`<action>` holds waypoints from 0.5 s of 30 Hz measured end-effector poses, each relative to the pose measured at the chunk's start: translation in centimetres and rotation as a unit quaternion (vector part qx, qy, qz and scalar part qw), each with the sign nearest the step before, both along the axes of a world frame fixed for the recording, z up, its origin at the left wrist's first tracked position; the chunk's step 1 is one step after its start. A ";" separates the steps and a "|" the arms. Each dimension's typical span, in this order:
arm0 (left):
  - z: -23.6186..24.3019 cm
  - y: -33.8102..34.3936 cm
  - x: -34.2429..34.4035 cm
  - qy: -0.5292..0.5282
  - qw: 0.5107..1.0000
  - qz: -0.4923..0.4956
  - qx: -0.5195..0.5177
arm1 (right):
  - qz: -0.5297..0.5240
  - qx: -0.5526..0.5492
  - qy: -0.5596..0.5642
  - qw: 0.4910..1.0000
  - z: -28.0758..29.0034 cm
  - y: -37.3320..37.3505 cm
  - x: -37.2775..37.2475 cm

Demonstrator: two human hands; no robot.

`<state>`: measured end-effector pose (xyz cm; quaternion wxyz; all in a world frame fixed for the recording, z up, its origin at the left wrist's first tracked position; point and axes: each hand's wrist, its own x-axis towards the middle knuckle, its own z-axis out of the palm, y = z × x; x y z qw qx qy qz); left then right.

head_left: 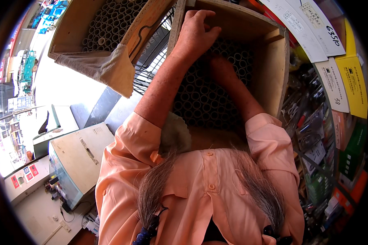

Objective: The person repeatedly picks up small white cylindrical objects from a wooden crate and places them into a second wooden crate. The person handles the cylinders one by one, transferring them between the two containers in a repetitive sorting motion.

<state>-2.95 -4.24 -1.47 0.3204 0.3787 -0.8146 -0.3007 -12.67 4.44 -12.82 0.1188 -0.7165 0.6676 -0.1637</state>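
Note:
A wooden box in front of me holds many upright tubes, packed side by side with their round open ends facing up. Over its far left part, my left hand is raised above the tubes. Its fingers are bent and apart, and nothing shows between them. Lower inside the box, my right hand reaches in among the tubes from the right. Shadow covers its fingers, so what they touch or hold is hidden. A greyish cloth lies at the box's near left corner, beside my left sleeve.
A second wooden box of similar tubes stands at the far left, with a cloth draped over its near edge. Between the boxes is a black wire rack. Cartons and crowded goods line the right; a glass-fronted cabinet stands left.

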 end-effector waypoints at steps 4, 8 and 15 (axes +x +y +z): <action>0.2 0.1 0.0 -0.007 1.000 -0.004 0.002 | -0.013 0.056 -0.026 0.998 -0.4 -0.3 -0.1; 0.4 0.0 0.1 -0.001 1.000 -0.008 0.010 | -0.023 0.054 -0.041 0.997 0.4 -0.3 0.3; 0.3 0.1 0.0 0.039 0.998 -0.023 0.038 | -0.019 0.048 -0.072 0.996 1.5 -0.7 0.6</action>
